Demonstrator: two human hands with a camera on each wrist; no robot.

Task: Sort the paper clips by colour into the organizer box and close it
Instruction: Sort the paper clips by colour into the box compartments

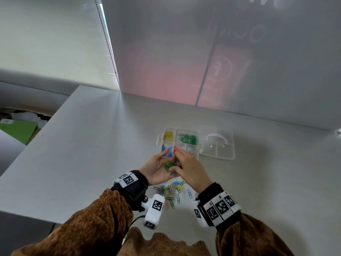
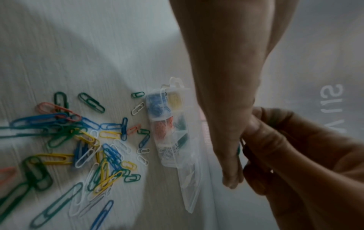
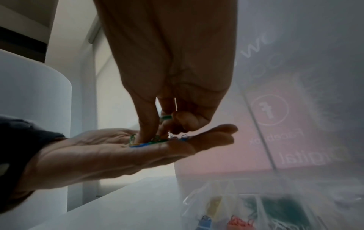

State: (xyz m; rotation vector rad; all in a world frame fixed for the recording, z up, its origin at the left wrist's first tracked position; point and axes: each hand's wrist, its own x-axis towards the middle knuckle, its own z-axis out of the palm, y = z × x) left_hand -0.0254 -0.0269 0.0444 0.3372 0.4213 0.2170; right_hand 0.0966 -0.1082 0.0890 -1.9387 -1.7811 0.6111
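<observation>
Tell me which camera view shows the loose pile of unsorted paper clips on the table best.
The left wrist view: the loose pile fills its left half, every colour distinct on the table. The head view shows the same pile small, partly hidden under the left hand and right hand. The right wrist view does not show it.
</observation>
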